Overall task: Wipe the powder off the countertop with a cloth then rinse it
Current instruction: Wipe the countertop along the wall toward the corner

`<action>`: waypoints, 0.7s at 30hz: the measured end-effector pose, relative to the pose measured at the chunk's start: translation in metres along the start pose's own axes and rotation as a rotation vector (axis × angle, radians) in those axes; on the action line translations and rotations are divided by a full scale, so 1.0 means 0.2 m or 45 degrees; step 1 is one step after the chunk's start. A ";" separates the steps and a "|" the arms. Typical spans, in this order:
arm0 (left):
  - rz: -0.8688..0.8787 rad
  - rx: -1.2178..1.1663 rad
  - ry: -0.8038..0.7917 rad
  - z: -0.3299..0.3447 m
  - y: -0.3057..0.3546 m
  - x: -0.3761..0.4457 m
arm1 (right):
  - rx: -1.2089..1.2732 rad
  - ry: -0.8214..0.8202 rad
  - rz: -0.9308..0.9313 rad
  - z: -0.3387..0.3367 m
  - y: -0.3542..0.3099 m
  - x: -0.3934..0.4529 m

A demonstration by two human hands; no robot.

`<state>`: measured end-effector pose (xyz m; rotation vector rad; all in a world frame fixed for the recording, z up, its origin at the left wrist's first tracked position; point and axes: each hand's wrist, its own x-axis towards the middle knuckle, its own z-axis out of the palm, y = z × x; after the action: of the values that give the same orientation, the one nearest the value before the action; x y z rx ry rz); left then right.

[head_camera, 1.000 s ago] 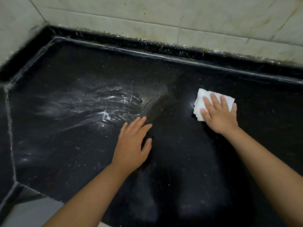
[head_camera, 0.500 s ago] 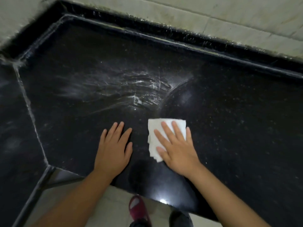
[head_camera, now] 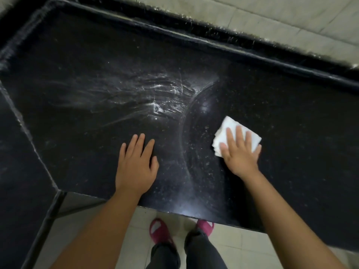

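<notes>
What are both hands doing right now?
Left hand: open, flat on the countertop.
Right hand: open, fingers pressing the cloth.

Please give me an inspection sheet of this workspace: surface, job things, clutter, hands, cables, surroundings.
Surface: black countertop, speckled, with a curved wipe mark right of the powder.
Job things: white powder smeared left of centre, not yet wiped; folded white cloth lies flat on the counter, right of it.
Clutter: nothing seen.
Hands: left hand flat on the counter, fingers straight; right hand presses the cloth with straight fingers.
Cables: nothing seen.
Surroundings: tiled wall behind; tiled floor below; red slippers.
</notes>
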<state>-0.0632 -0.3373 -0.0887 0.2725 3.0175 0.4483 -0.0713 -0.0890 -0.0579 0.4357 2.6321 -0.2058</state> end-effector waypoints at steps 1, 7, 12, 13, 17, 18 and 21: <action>-0.016 -0.012 0.002 0.00 0.00 0.00 | 0.000 -0.011 -0.062 0.00 -0.11 0.01; -0.068 -0.019 -0.039 -0.01 0.01 0.00 | -0.103 0.141 -0.498 0.32 -0.28 -0.34; -0.062 0.001 -0.074 -0.02 0.02 -0.01 | -0.106 0.115 -0.259 0.40 0.19 -0.55; -0.058 -0.001 -0.073 -0.01 0.02 -0.01 | -0.118 0.135 -0.148 0.35 0.25 -0.54; -0.061 0.001 -0.070 -0.01 0.02 -0.01 | 0.062 0.063 0.237 0.15 0.26 -0.30; -0.063 -0.002 -0.067 -0.01 0.02 -0.01 | 0.087 0.067 0.247 0.10 0.21 -0.22; -0.062 0.005 -0.048 0.00 0.01 0.00 | 0.103 0.035 0.099 0.00 -0.02 0.03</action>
<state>-0.0618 -0.3351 -0.0875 0.2054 2.9812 0.4281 -0.0771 -0.0909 -0.0605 0.5713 2.6348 -0.2836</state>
